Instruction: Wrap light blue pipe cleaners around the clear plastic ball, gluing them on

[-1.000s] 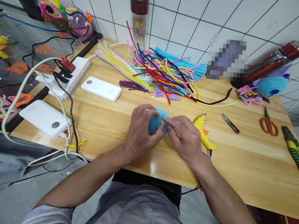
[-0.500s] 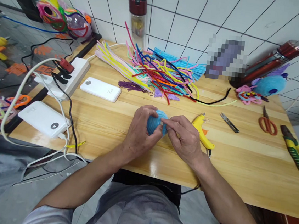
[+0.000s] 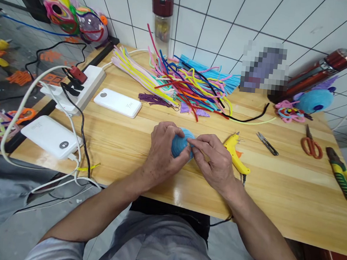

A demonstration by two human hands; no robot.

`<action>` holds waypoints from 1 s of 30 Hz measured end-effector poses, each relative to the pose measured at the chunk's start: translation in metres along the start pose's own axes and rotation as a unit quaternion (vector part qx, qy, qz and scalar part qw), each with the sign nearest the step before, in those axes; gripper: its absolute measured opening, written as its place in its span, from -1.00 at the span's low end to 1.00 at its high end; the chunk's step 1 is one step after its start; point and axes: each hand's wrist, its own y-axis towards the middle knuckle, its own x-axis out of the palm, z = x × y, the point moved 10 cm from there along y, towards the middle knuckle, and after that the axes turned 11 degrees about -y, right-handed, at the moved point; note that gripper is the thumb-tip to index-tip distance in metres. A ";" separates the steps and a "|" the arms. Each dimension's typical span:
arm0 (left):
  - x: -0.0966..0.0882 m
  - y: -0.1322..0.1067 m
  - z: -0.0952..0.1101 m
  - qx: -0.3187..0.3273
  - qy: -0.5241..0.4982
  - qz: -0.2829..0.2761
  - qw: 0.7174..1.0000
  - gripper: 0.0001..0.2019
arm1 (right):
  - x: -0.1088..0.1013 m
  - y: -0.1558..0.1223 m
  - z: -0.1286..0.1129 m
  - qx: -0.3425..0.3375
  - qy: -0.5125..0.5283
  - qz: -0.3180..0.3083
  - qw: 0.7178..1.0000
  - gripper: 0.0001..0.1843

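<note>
A small round piece wound from light-blue pipe cleaner [image 3: 178, 146] is held just above the wooden table, in front of my body. My left hand [image 3: 165, 150] wraps round its left side, thumb along the near edge. From the right, my right hand [image 3: 215, 161] brings thumb and forefinger together in a pinch at the piece's right edge. What lies between those fingertips is hidden. Beside my right hand rests a yellow glue gun [image 3: 236, 153], nozzle pointing away from me. Behind the hands spreads a pile of coloured pipe cleaners [image 3: 193, 86].
Thread snips [image 3: 267, 143], orange-handled scissors [image 3: 312, 145] and green-yellow pliers [image 3: 344, 177] lie to the right. A finished blue figure [image 3: 314, 101] sits by a dark red flask [image 3: 325, 71]. On the left are white power banks [image 3: 51, 136], a power strip [image 3: 83, 89] and loose cables.
Both hands keep almost the same hold on the blue piece. The view has shifted very slightly. At the far left edge, another person's fingers now show at a second yellow glue gun.
</note>
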 end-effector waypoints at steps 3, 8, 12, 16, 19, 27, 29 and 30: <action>0.002 0.000 -0.001 0.009 -0.038 -0.011 0.999 -0.79 | 0.001 -0.001 0.003 0.011 0.001 -0.006 1.000 -0.60; 0.003 0.001 -0.005 0.003 -0.076 -0.011 0.997 -0.77 | 0.002 -0.001 0.004 0.018 0.009 -0.013 1.000 -0.60; 0.002 0.002 -0.003 0.006 -0.072 -0.004 0.997 -0.75 | -0.002 0.001 0.001 0.010 0.004 0.004 1.000 -0.62; 0.001 0.003 -0.003 0.005 -0.055 -0.006 0.998 -0.76 | -0.004 0.001 0.001 0.018 0.005 0.007 1.000 -0.67; 0.001 0.002 -0.002 0.012 -0.053 -0.006 0.999 -0.78 | -0.003 0.000 0.002 0.019 -0.001 0.000 1.000 -0.72; 0.002 0.000 0.005 0.026 -0.034 -0.025 0.999 -0.80 | -0.006 0.001 -0.003 0.007 -0.003 0.010 1.000 -0.72; 0.003 -0.001 0.005 0.022 -0.025 -0.033 0.999 -0.83 | -0.006 0.002 -0.004 0.003 0.001 0.013 1.000 -0.71; 0.003 -0.001 0.005 0.020 -0.021 -0.035 0.999 -0.84 | -0.006 0.002 -0.004 0.003 0.002 0.013 1.000 -0.70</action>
